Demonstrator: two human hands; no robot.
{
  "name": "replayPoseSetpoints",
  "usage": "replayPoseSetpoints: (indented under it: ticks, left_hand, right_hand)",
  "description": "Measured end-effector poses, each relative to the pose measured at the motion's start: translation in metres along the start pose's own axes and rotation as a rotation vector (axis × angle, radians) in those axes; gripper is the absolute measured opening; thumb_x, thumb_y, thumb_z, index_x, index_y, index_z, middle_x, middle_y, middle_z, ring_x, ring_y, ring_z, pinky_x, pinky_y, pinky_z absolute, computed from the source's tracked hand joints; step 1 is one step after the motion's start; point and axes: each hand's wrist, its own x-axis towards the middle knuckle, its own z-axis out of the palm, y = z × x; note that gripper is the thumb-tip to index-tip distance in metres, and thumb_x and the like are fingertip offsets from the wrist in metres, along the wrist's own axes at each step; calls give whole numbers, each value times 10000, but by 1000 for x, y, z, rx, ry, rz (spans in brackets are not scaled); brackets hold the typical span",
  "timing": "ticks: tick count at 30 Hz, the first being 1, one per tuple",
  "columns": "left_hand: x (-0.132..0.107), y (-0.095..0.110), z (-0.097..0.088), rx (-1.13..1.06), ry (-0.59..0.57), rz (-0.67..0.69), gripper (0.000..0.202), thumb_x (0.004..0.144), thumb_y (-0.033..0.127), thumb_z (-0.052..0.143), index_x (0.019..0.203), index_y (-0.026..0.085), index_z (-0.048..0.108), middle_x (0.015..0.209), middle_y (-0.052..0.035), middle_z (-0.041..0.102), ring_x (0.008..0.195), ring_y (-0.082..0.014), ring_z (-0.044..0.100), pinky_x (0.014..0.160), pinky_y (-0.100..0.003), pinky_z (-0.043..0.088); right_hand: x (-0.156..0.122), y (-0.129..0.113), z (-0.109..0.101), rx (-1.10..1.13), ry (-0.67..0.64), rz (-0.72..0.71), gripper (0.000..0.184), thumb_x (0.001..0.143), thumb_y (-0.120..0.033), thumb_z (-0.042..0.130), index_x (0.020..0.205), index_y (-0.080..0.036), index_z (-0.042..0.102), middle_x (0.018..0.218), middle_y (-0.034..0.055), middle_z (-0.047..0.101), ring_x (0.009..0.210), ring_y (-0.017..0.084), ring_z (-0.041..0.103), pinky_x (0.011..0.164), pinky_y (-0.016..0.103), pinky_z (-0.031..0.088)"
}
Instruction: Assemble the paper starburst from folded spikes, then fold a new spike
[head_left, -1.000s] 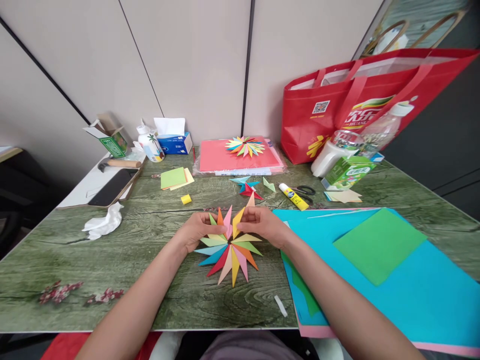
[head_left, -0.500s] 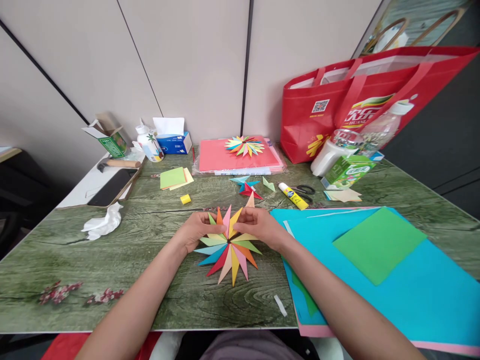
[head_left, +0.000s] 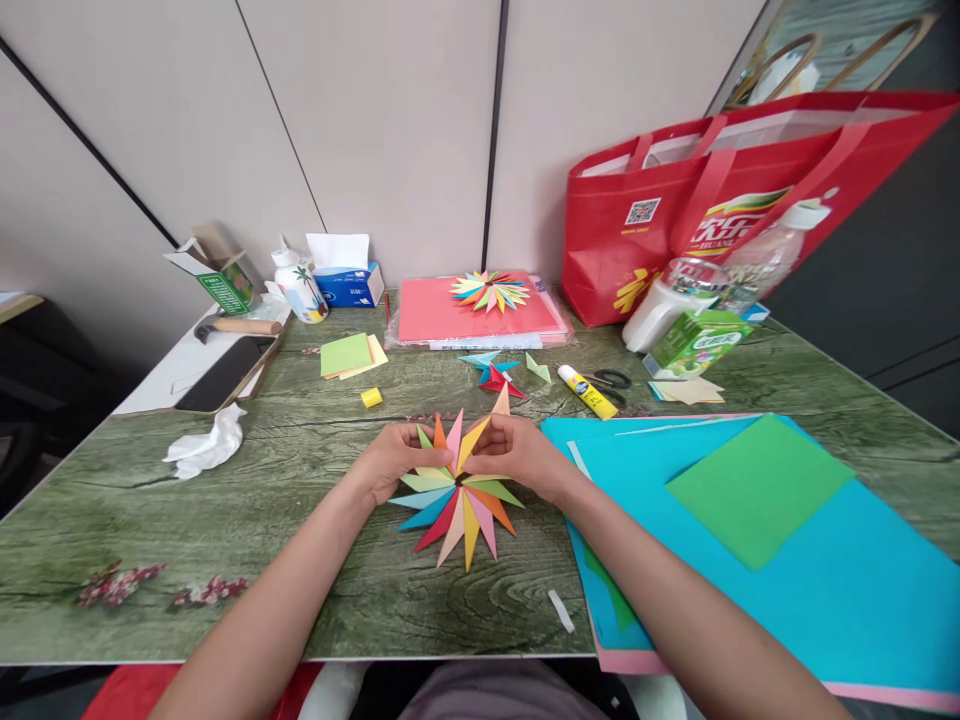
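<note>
A many-pointed paper star (head_left: 459, 505) of mixed colours lies on the green wood-grain table (head_left: 300, 560) in front of me. My left hand (head_left: 394, 458) rests on its upper left points, fingers curled and pinching them. My right hand (head_left: 517, 450) pinches a yellow-orange point at the star's top right, pressing it toward the centre. A peach point sticks up behind my right hand. A finished star (head_left: 489, 291) lies on a red paper stack (head_left: 450, 320) at the back.
Loose folded points (head_left: 496, 373), a yellow glue stick (head_left: 586, 391) and scissors (head_left: 611, 380) lie behind the star. Large blue sheet (head_left: 825, 590) with a green sheet (head_left: 757, 487) at right. Red bag (head_left: 720, 200), bottles, tissue box (head_left: 346, 283), phone (head_left: 225, 372), crumpled tissue (head_left: 206, 447).
My right hand has shifted slightly left, tucking the yellow-orange point closer in against the pink one. The left hand and the star have hardly moved.
</note>
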Motion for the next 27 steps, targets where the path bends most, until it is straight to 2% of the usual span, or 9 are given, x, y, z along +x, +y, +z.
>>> replayPoseSetpoints:
  ticks: [4, 14, 27]
  left_hand:
    - [0, 0, 0, -2, 4, 9, 284, 423, 214, 812, 632, 107, 652, 519, -7, 630, 417, -66, 497, 420, -179, 342]
    - [2, -1, 0, -1, 5, 17, 313, 403, 212, 819, 657, 114, 665, 570, -19, 655, 462, -91, 542, 466, -198, 384]
    - [1, -3, 0, 26, 17, 21, 324, 400, 225, 820, 651, 111, 649, 542, -14, 635, 453, -95, 539, 450, -201, 382]
  right_hand:
    - [0, 1, 0, -7, 11, -14, 342, 568, -315, 734, 820, -157, 564, 787, 35, 651, 719, 169, 623, 670, 304, 488]
    - [2, 4, 0, 3, 6, -11, 372, 548, -250, 737, 864, -153, 565, 805, 40, 659, 725, 174, 629, 678, 315, 496]
    - [1, 2, 5, -29, 50, -5, 388, 533, -257, 737, 852, -171, 533, 696, 1, 629, 659, 156, 618, 633, 294, 490]
